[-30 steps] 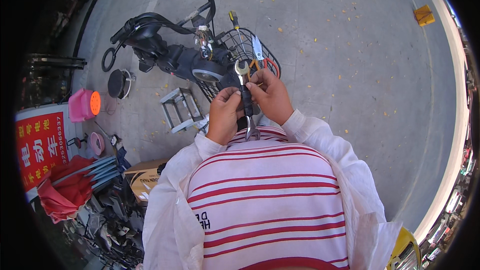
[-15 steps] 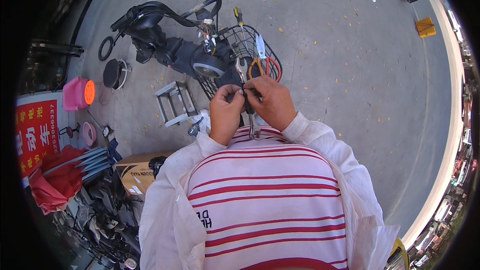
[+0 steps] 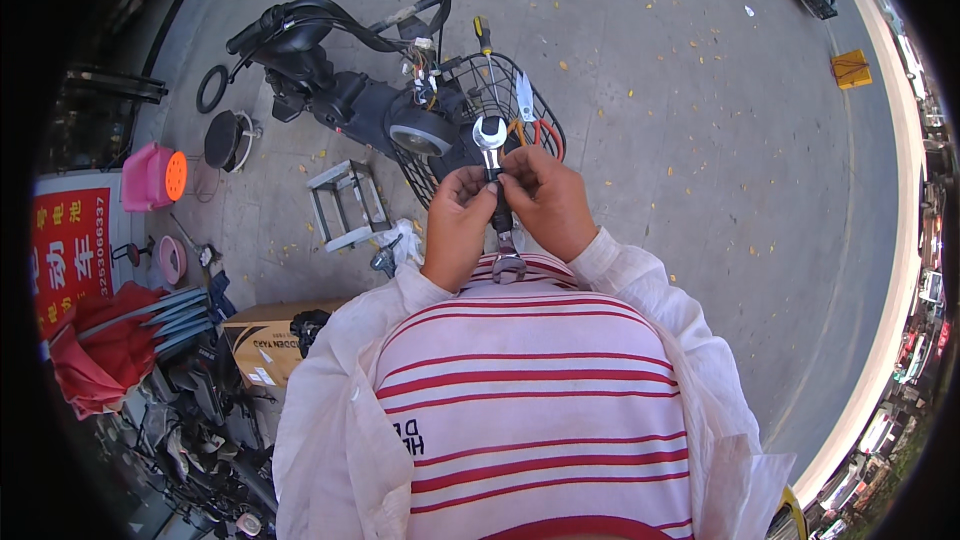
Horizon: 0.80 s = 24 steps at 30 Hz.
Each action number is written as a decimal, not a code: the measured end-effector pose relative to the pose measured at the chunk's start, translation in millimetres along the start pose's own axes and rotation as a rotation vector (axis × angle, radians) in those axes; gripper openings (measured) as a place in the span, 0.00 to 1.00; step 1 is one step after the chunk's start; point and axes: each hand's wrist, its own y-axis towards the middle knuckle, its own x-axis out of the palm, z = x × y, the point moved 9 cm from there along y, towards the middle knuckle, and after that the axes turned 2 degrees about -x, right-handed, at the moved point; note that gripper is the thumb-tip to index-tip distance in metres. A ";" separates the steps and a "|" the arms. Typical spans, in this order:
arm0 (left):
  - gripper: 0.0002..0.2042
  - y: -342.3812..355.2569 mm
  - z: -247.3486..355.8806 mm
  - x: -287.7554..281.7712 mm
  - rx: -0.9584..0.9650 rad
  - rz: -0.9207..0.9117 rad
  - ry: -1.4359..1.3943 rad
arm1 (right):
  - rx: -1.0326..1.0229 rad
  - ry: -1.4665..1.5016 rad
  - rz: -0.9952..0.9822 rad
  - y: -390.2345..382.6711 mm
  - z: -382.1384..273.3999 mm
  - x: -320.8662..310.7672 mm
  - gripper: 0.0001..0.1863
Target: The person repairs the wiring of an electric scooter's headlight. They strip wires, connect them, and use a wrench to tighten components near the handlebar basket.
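Head view shows the left hand (image 3: 458,227) and the right hand (image 3: 547,202) both pinching the shaft of a metal spanner (image 3: 493,180), held upright before the chest, its long axis running away from the body, open-ended jaw pointing toward the wire basket (image 3: 520,100).

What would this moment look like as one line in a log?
left hand: grips wrench | right hand: grips wrench | wrench: upright, open jaw on top | behind: wire basket on scooter
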 end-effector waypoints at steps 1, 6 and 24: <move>0.10 -0.4 -4.9 2.2 -0.045 -0.033 -0.012 | 0.010 0.019 0.000 -0.4 1.8 -1.2 0.09; 0.15 -3.9 -28.4 15.8 -0.242 -0.205 -0.128 | 0.073 0.088 0.006 -2.4 7.8 -7.7 0.10; 0.14 -15.7 69.1 33.0 0.602 0.049 0.597 | 0.049 0.256 0.059 2.4 -22.8 -31.3 0.06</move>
